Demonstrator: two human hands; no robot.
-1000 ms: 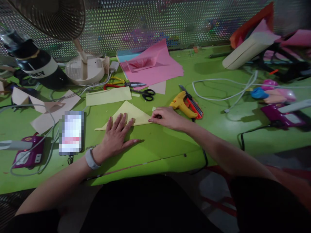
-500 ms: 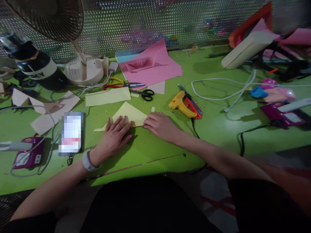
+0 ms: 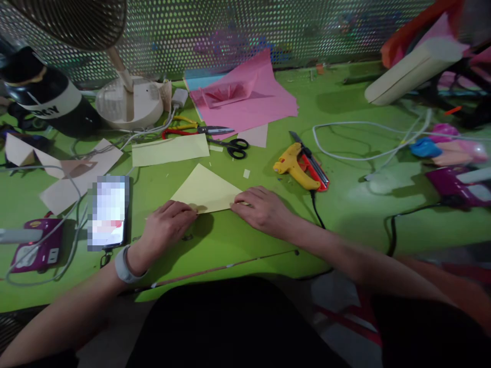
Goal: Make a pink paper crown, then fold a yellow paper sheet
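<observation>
A sheet of pale yellow paper (image 3: pixel 205 190), folded to a triangle, lies on the green table (image 3: pixel 230 240) with its peak pointing away from me. My left hand (image 3: pixel 169 227) has its fingers curled and pinches the near edge of the paper at the left. At the right corner my right hand (image 3: pixel 263 209) holds the same edge between thumb and fingers. Just beyond the triangle lie a yellow paper strip (image 3: pixel 169 151) and black-handled scissors (image 3: pixel 236 148). A small yellow scrap (image 3: pixel 246 174) rests near my right hand.
A yellow glue gun (image 3: pixel 297 168) and a utility knife (image 3: pixel 316 171) lie to the right. At the left are a phone (image 3: pixel 109 212), a purple power strip (image 3: pixel 40 245), a black bottle (image 3: pixel 49 97) and a fan (image 3: pixel 130 102). Pink paper (image 3: pixel 264 107) lies behind, and white cable (image 3: pixel 345 156) loops at the right.
My left hand has gone from lying flat with spread fingers on the paper to pinching its near edge, uncovering more of the triangle. My right hand stays at the right corner. The view has shifted slightly.
</observation>
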